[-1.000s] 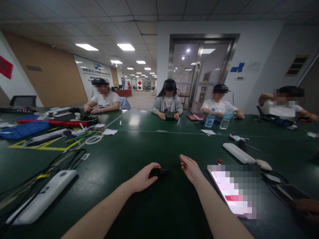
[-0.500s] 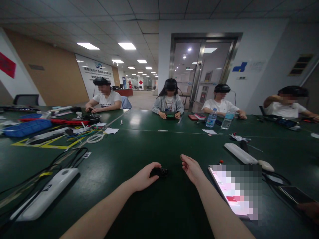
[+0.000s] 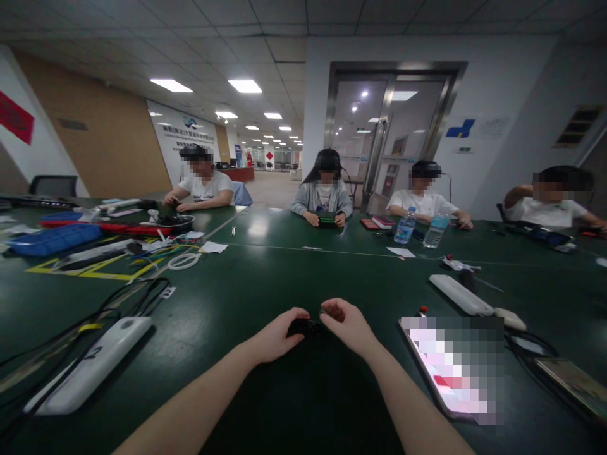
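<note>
The right hand (image 3: 348,327) has come in from well to the right and is now just beside the black object (image 3: 307,327); the left hand (image 3: 272,336) has hardly shifted. The object lies on the near part of the dark green counter (image 3: 265,275), far from its far edge. The left fingers curl narrowly around the object's left end. The right fingers are pinched on a small piece (image 3: 323,311), too tiny to identify; whether it touches the object I cannot tell.

The pinch looks like the weak point: a slight slip could drop the piece, and the smooth counter might let it slide off. If the left hold loosened, the object could turn under a push from the right. Black on dark green, poorly lit, also makes misalignment easy to miss.
</note>
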Action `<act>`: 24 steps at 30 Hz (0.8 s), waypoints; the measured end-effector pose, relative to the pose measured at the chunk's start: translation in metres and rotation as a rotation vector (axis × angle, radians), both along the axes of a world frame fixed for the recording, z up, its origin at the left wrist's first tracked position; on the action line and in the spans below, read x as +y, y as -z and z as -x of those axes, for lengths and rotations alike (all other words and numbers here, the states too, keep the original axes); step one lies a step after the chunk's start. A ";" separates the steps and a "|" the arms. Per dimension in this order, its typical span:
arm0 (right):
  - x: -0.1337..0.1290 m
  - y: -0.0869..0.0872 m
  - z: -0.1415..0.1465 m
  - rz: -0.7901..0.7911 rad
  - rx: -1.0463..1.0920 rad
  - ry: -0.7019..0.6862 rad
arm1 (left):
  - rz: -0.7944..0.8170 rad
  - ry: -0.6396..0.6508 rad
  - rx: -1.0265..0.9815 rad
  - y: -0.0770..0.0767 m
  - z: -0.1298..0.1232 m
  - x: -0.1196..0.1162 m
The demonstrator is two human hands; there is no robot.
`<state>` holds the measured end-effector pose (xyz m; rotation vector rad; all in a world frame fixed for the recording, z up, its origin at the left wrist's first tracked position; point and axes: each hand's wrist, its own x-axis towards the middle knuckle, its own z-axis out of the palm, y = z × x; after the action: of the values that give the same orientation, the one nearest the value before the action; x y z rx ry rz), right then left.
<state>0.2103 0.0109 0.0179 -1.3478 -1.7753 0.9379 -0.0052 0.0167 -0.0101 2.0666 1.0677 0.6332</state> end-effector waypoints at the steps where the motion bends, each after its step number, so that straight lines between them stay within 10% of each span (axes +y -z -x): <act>1: -0.003 -0.002 0.003 -0.007 -0.063 -0.059 | -0.006 0.005 -0.003 0.000 0.000 0.000; 24: -0.009 0.001 0.013 -0.040 -0.323 -0.214 | -0.072 0.054 0.029 -0.007 -0.003 -0.003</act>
<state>0.1971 0.0017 0.0171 -1.3614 -2.2067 0.8244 -0.0024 0.0132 -0.0032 2.1653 1.0147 0.6252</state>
